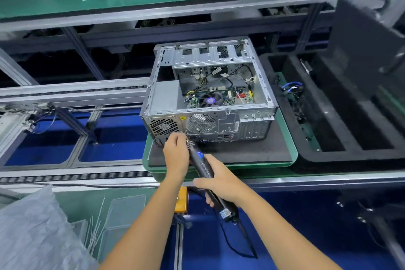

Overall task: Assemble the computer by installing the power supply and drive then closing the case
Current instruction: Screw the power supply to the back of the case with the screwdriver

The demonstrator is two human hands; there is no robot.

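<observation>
An open computer case [208, 94] lies on its side on a dark mat atop a green-edged pallet [291, 155], with its rear panel facing the person and its open side up. Inside, the grey power supply [167, 95] sits in the near left corner of the case, beside the motherboard and its round cooler fan [209, 99]. The right hand [215, 178] grips the black body of an electric screwdriver [202, 163], fingers curled round it, and its cord trails down toward the person. The left hand [176, 153] is at the tool's tip end, fingers curled and pinching near the chuck, just at the case's lower rear edge below the power supply's vent. To the right of the pallet stands a black foam tray [328, 116] holding cables, with a dark case panel [361, 50] leaning over it.
</observation>
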